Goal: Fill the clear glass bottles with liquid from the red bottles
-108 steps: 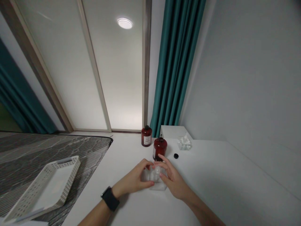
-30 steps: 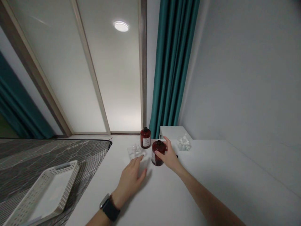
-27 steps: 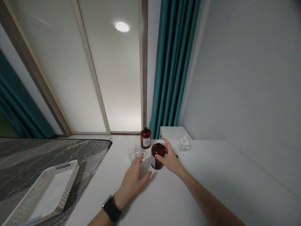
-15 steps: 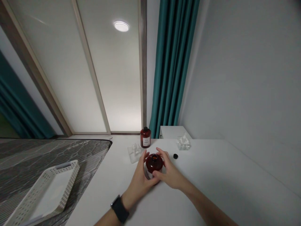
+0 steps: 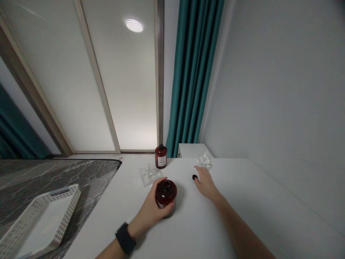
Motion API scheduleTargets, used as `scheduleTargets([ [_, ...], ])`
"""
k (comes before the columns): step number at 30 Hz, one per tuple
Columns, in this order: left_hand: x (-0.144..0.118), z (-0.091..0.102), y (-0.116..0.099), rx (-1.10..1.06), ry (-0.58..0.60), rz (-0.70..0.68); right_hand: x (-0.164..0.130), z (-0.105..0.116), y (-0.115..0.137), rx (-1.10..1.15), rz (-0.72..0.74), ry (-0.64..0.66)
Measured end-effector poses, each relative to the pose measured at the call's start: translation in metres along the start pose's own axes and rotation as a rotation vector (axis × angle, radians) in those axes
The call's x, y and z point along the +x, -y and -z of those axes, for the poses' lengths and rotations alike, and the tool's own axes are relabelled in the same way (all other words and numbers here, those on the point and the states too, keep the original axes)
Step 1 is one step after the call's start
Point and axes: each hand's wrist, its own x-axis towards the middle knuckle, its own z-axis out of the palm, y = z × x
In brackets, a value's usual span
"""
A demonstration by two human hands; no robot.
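A dark red glass bottle point(image 5: 167, 191) with an uncapped neck is in my left hand point(image 5: 152, 205), fingers round its left side and thumb in front. To the right, my right hand point(image 5: 207, 185) reaches over the table with thumb and fingers apart. Close by its thumb and forefinger lies a small black cap point(image 5: 194, 177); whether they touch it I cannot tell. Behind, a second red bottle point(image 5: 161, 158) with a white label and a black cap stands upright.
Clear plastic packaging point(image 5: 148, 174) lies behind my left hand, and another crumpled clear piece point(image 5: 204, 160) lies beyond my right. A white cabinet point(image 5: 191, 149) stands past the table point(image 5: 205, 230). Down on the left, a white perforated basket point(image 5: 60, 230) rests on a grey patterned surface.
Both hands were round the bottle. My right hand has let go and moved right to the black cap, while my left still holds the bottle. The view has shifted slightly.
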Motion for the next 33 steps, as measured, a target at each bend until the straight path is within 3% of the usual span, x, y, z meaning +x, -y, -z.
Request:
scheduleTargets([
  [5, -0.001, 0.001, 0.003, -0.055, 0.015, 0.032, -0.005, -0.008, -0.009, -0.089, -0.028, 0.046],
  [11, -0.001, 0.0, 0.003, -0.11, 0.012, 0.056, -0.002, -0.004, 0.0, -0.044, -0.003, 0.059],
  [20, -0.002, 0.0, -0.003, -0.068, 0.024, 0.05, 0.002, 0.009, 0.077, 0.26, 0.088, -0.011],
  [25, 0.001, 0.009, -0.009, 0.002, 0.006, -0.078, 0.002, 0.016, 0.117, 0.421, 0.086, -0.072],
  [29, 0.002, 0.013, -0.013, 0.089, -0.027, -0.133, 0.001, 0.018, 0.137, 0.657, 0.167, -0.091],
  [33, 0.002, 0.012, -0.015, 0.06, -0.021, -0.12, -0.003, 0.012, 0.149, 0.828, 0.132, -0.103],
])
